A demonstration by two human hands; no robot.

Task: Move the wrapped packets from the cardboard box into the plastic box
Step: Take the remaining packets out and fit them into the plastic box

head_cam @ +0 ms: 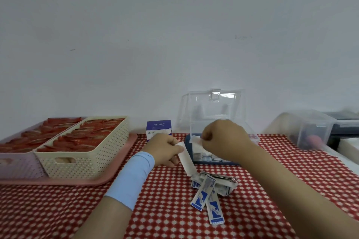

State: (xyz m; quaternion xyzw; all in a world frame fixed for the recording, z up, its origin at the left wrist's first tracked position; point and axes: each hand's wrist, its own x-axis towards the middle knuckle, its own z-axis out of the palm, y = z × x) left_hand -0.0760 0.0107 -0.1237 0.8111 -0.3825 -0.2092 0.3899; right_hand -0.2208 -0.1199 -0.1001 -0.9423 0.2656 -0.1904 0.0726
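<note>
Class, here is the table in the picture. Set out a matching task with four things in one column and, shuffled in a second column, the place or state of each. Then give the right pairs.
Column one
1. cream basket
2. lid of the plastic box
3. loose pile of packets
4. white strip

Column two
A. held by the left hand
B. on the pink tray
C. standing open
D. lying on the checked cloth

Pairs: 1-B, 2-C, 3-D, 4-A
</note>
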